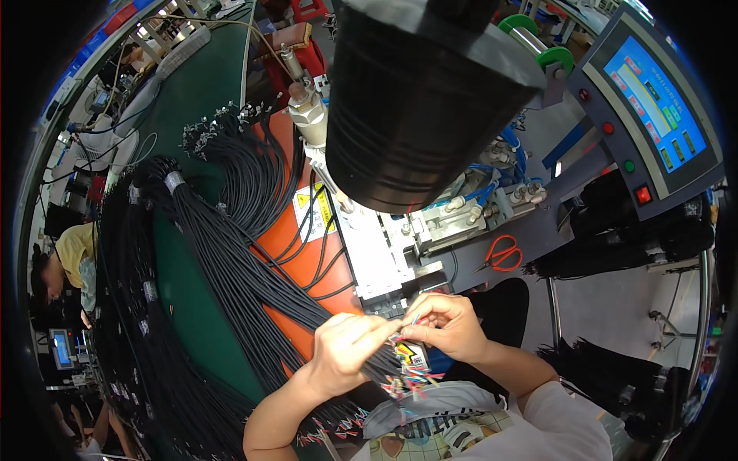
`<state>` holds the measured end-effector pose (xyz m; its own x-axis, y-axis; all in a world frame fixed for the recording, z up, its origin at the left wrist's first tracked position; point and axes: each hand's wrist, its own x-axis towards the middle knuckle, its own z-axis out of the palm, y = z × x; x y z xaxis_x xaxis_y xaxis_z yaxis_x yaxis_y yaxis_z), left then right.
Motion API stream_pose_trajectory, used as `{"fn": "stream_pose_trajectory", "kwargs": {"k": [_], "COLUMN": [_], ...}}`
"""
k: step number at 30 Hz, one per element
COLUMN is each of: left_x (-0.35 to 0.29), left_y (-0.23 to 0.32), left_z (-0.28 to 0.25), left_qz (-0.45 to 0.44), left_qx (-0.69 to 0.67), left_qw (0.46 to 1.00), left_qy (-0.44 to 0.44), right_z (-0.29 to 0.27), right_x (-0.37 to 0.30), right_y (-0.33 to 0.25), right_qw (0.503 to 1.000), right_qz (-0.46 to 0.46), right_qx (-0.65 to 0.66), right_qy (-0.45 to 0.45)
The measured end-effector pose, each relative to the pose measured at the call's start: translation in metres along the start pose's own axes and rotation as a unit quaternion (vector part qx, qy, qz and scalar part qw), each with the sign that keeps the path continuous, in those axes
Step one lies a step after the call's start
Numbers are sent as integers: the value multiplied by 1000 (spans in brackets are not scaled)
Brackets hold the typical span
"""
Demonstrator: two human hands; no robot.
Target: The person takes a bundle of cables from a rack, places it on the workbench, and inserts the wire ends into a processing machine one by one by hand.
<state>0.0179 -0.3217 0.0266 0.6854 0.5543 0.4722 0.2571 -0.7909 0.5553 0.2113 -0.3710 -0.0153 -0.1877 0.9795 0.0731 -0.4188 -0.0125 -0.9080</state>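
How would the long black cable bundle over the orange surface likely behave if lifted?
The black cable bundle would probably sag, as its strands bend into curves. It may feel heavy, with so many packed together. With a pale wrap near one end, it might splay elsewhere.

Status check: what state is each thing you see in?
Left hand: curled, grip unclear
Right hand: pinching coloured wires
Black cable bundle: bound
Cable ends: splayed, colours showing
Screen: lit
Square red switch: glowing
Red-handled scissors: lying flat, blades unclear
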Motion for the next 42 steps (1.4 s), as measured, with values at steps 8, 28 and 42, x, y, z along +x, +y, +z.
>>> {"fn": "stream_pose_trajectory", "kwargs": {"k": [8, 28, 42], "left_x": [-8, -1, 1], "left_y": [5, -14, 11], "left_z": [13, -4, 8], "left_qz": [-7, -34, -41], "left_qx": [109, -135, 129], "left_qw": [994, 990, 989], "left_qy": [-27, -31, -52], "right_z": [7, -5, -7], "right_x": [3, 10, 13], "right_y": [-7, -12, -13], "right_qw": [996, 982, 791], "right_qz": [54, 108, -156], "right_qx": [44, 133, -591], "right_qy": [52, -84, 23]}}
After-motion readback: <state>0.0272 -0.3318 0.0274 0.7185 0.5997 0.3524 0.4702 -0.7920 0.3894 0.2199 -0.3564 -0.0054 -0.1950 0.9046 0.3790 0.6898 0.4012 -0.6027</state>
